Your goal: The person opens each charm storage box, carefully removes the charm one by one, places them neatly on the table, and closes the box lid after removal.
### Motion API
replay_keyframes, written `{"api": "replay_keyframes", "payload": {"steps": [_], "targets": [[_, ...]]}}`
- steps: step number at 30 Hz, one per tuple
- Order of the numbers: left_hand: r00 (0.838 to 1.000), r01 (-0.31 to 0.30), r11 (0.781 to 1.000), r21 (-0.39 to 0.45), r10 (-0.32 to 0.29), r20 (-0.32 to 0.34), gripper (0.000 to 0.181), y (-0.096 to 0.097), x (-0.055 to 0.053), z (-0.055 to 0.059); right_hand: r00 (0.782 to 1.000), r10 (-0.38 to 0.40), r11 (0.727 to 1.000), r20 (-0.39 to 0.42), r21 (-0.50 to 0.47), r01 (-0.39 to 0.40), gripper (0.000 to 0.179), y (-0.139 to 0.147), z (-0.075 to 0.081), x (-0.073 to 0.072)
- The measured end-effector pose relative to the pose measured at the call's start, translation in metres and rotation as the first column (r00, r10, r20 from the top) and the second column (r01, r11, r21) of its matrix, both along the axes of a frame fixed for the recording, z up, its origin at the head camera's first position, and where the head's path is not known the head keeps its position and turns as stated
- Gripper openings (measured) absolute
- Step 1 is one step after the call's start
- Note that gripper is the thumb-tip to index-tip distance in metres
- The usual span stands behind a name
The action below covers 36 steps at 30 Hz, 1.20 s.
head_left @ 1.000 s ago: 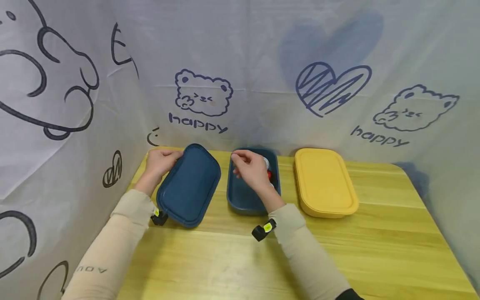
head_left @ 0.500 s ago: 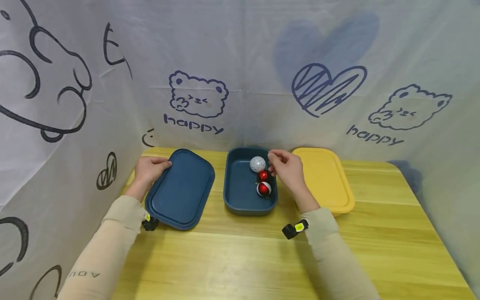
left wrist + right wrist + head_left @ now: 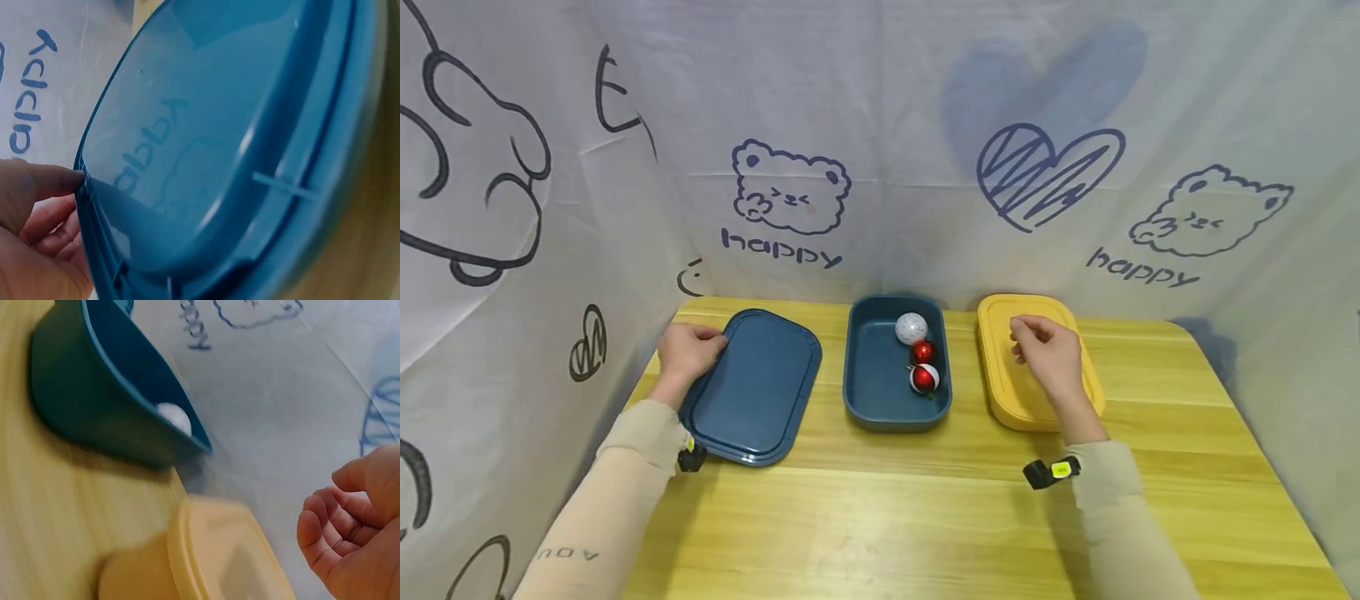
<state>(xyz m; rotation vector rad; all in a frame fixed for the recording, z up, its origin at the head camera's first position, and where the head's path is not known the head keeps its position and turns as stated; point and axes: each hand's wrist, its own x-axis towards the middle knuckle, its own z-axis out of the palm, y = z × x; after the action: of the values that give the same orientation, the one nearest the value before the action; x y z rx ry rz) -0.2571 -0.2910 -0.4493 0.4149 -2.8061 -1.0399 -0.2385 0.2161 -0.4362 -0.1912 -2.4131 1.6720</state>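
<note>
Pinching the blue lid point(image 3: 760, 387) by its left edge with the left hand point(image 3: 687, 354), while the right hand point(image 3: 1051, 354) hovers over the yellow box point(image 3: 1002, 379).
The left thumb and fingers are closed on the lid's rim; the lid lies left of the blue box point(image 3: 876, 396), just beside it, and whether all of its underside touches the worktop point(image 3: 880, 521) cannot be told. The right hand has its fingers loosely bent, a gap between thumb and fingertips, and holds nothing. Along the right side of the lidless blue box sit a white ball point(image 3: 912, 328), a small red ball point(image 3: 922, 351) and a red-and-white ball point(image 3: 924, 379), close together in a row. The yellow box, lidded, stands to the right of the blue one; behind them hangs a printed cloth point(image 3: 917, 92).
</note>
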Motion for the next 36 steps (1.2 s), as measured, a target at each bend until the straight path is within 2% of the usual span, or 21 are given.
{"api": "replay_keyframes", "payload": {"steps": [5,9,16,23,28,36], "targets": [[1.000,-0.003,0.999,0.046,0.002,0.015,0.031,-0.007,0.005,-0.011,0.996,-0.084,0.996,0.024,0.039,0.083,0.042,0.033,-0.006,0.010],[1.000,0.000,0.999,0.040,-0.001,0.021,0.031,-0.013,0.007,-0.018,0.988,-0.147,0.986,0.044,0.081,0.143,0.045,0.059,-0.009,0.017],[0.999,0.036,0.999,0.011,-0.036,0.016,0.031,-0.023,0.007,-0.028,0.967,-0.246,0.947,0.062,0.226,0.227,0.044,0.092,-0.024,0.027],[0.998,0.046,0.999,-0.012,-0.045,0.039,0.031,-0.031,0.008,-0.039,0.964,-0.261,0.920,0.058,0.316,0.230,0.043,0.104,-0.036,0.037],[0.998,0.032,0.999,-0.025,-0.030,0.047,0.031,-0.032,0.010,-0.041,0.968,-0.231,0.921,0.094,0.343,0.186,0.044,0.107,-0.043,0.040],[0.996,0.019,0.999,-0.028,-0.017,0.089,0.032,-0.033,0.012,-0.042,0.969,-0.228,0.921,0.100,0.344,0.181,0.044,0.111,-0.049,0.043]]}}
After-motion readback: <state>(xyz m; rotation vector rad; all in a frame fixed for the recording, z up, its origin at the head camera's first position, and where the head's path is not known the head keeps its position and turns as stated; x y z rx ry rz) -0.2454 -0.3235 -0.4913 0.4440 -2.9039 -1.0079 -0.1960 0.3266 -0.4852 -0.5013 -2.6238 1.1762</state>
